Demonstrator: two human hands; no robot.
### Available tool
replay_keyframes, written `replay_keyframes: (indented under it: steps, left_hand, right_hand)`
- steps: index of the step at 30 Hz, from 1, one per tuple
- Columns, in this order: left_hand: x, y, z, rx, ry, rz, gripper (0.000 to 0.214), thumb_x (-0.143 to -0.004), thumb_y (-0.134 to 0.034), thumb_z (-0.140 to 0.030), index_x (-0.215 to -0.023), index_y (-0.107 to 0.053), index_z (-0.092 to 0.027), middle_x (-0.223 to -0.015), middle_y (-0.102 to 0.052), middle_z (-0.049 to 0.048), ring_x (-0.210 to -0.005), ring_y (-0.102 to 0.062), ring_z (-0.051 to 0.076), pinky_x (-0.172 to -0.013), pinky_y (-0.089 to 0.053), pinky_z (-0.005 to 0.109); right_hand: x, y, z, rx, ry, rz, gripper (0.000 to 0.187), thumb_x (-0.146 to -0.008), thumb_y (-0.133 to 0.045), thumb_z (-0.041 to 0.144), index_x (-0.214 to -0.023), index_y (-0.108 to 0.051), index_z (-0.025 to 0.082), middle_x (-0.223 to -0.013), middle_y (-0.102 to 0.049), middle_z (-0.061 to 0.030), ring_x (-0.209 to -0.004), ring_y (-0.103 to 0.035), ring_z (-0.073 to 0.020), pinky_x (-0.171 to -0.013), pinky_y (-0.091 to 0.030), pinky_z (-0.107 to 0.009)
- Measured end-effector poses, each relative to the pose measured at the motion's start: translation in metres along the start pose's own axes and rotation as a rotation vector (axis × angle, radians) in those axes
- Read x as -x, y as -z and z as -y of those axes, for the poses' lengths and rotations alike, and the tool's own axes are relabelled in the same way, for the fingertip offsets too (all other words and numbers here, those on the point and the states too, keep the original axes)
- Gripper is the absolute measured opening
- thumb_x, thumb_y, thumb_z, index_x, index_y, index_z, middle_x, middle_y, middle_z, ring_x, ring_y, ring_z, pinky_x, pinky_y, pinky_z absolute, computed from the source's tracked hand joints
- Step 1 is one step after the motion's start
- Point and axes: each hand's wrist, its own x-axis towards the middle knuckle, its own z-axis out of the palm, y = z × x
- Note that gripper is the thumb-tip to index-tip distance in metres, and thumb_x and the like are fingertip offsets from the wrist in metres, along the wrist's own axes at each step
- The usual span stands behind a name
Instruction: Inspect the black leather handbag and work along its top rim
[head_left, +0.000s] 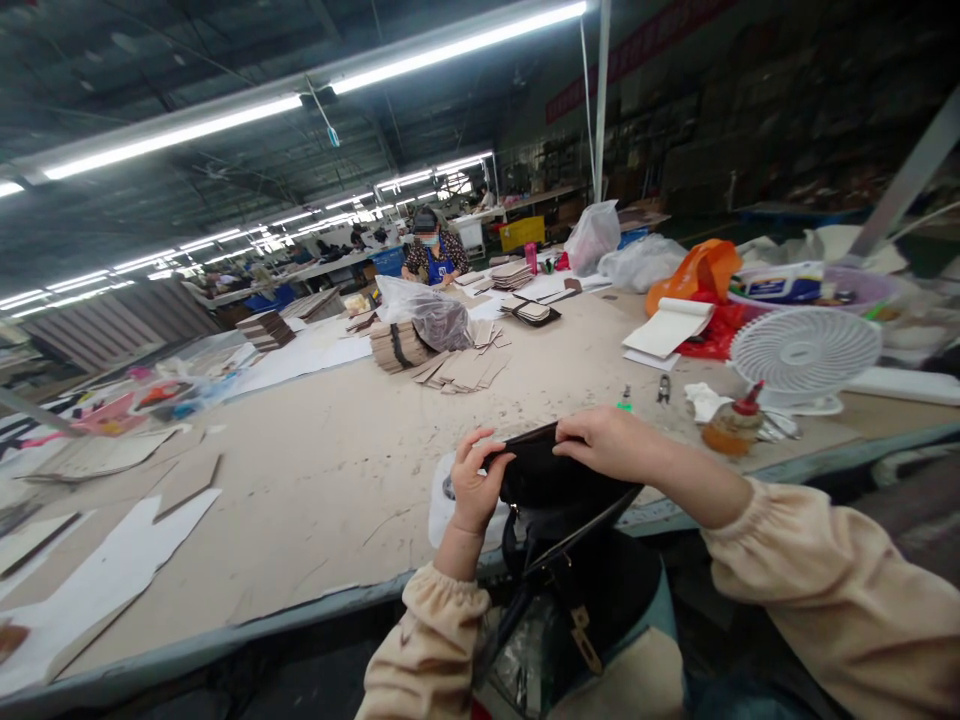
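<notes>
Our left hand (474, 487) pinched the near-left edge of a black bag (559, 480), thumb on the side facing us and fingers curled over its top rim. Our right hand (611, 442) lay across the top of the same bag, fingers pressed down over the upper edge, so each grip was closed on the bag and neither was spread. The bag stood between the two hands at the near edge of the table (315, 470), its lower body and dark strap (525, 590) hanging below the table edge toward our lap, a brass-coloured fitting (583, 640) dangling under it.

We judged the step in hand to be working at the bag's mouth, holding or pressing its top edges together. The next move, as far as we could judge, called for both grips to keep the rim steady and level while the fingers travelled along it.

Just behind the left hand a pale rounded object (442, 500) rested on the table, partly hidden. To the right stood a small glue bottle with a red cap (733, 420), a white fan (806, 352) and a crumpled white cloth (703, 400). Farther off lay stacks of brown card pieces (450, 360), and another person (433, 255) worked well apart at the far end.
</notes>
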Motion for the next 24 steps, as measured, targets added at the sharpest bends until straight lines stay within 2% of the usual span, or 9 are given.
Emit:
replay_keyframes:
  steps: [2, 4, 6, 9, 12, 15, 19, 24]
  left_hand:
    - [0.001, 0.001, 0.003, 0.028, 0.04, 0.009, 0.013, -0.077, -0.065, -0.029, -0.084, -0.063, -0.017, -0.106, -0.058, 0.0069, -0.098, -0.056, 0.018, -0.083, -0.049, 0.031]
    - [0.003, 0.001, 0.005, 0.077, 0.137, 0.029, 0.024, -0.075, -0.067, -0.031, -0.093, -0.058, -0.017, -0.108, -0.058, 0.0076, -0.088, -0.058, 0.016, -0.074, -0.05, 0.027]
    - [0.005, 0.001, 0.006, 0.115, 0.241, 0.076, 0.033, -0.075, -0.067, -0.032, -0.1, -0.053, -0.016, -0.105, -0.06, 0.0077, -0.082, -0.059, 0.014, -0.072, -0.049, 0.026]
    - [0.006, -0.003, 0.004, 0.11, 0.316, 0.135, 0.033, -0.075, -0.065, -0.032, -0.101, -0.051, -0.016, -0.095, -0.062, 0.005, -0.085, -0.06, 0.015, -0.077, -0.048, 0.027]
    - [0.005, -0.005, 0.0, 0.095, 0.334, 0.124, 0.035, -0.074, -0.065, -0.028, -0.103, -0.048, -0.017, -0.094, -0.061, 0.0033, -0.084, -0.059, 0.015, -0.076, -0.048, 0.027]
    - [0.004, -0.005, -0.001, 0.056, 0.312, 0.147, 0.037, -0.074, -0.062, -0.021, -0.107, -0.046, -0.017, -0.096, -0.06, 0.0038, -0.087, -0.058, 0.015, -0.079, -0.047, 0.028]
    - [0.003, 0.003, -0.002, 0.047, 0.271, 0.272, 0.037, -0.08, -0.055, -0.02, -0.114, -0.042, -0.018, -0.104, -0.059, 0.0065, -0.096, -0.057, 0.017, -0.084, -0.045, 0.031]
    - [0.0, 0.009, -0.002, -0.045, 0.289, 0.432, 0.032, -0.082, -0.057, -0.03, -0.11, -0.047, -0.02, -0.097, -0.062, 0.0042, -0.09, -0.058, 0.019, -0.079, -0.044, 0.03]
  right_hand:
    - [0.001, 0.0, -0.001, -0.011, 0.028, 0.014, 0.012, -0.086, -0.057, 0.028, -0.079, -0.062, 0.021, -0.075, -0.063, 0.0011, -0.069, -0.055, -0.0141, -0.062, -0.035, -0.023]
    - [0.001, 0.001, 0.001, -0.011, 0.036, 0.008, 0.009, -0.086, -0.056, 0.025, -0.08, -0.062, 0.02, -0.077, -0.063, 0.0003, -0.071, -0.056, -0.0146, -0.064, -0.036, -0.023]
    - [0.001, 0.0, 0.007, -0.017, 0.033, -0.026, 0.006, -0.085, -0.057, 0.023, -0.089, -0.061, 0.02, -0.083, -0.064, -0.0004, -0.075, -0.057, -0.0156, -0.067, -0.037, -0.024]
    - [-0.001, -0.004, 0.022, -0.038, 0.096, -0.071, 0.03, -0.082, -0.061, 0.021, -0.112, -0.054, 0.021, -0.099, -0.062, -0.0021, -0.088, -0.058, -0.018, -0.076, -0.04, -0.026]
    - [-0.009, -0.012, 0.041, -0.033, 0.201, -0.064, 0.051, -0.081, -0.063, 0.018, -0.128, -0.043, 0.021, -0.113, -0.058, -0.0048, -0.1, -0.055, -0.02, -0.084, -0.041, -0.028]
    - [-0.019, -0.021, 0.052, -0.005, 0.218, -0.069, 0.04, -0.084, -0.057, 0.014, -0.123, -0.047, 0.019, -0.108, -0.059, -0.0058, -0.096, -0.055, -0.0206, -0.083, -0.042, -0.03]
    - [-0.022, -0.027, 0.053, -0.031, 0.212, -0.111, 0.021, -0.086, -0.051, 0.011, -0.107, -0.055, 0.014, -0.098, -0.059, -0.0065, -0.093, -0.055, -0.02, -0.083, -0.042, -0.03]
    - [-0.011, -0.023, 0.048, -0.1, 0.252, -0.082, 0.023, -0.086, -0.044, 0.007, -0.103, -0.056, 0.014, -0.094, -0.058, -0.0066, -0.089, -0.054, -0.018, -0.081, -0.043, -0.029]
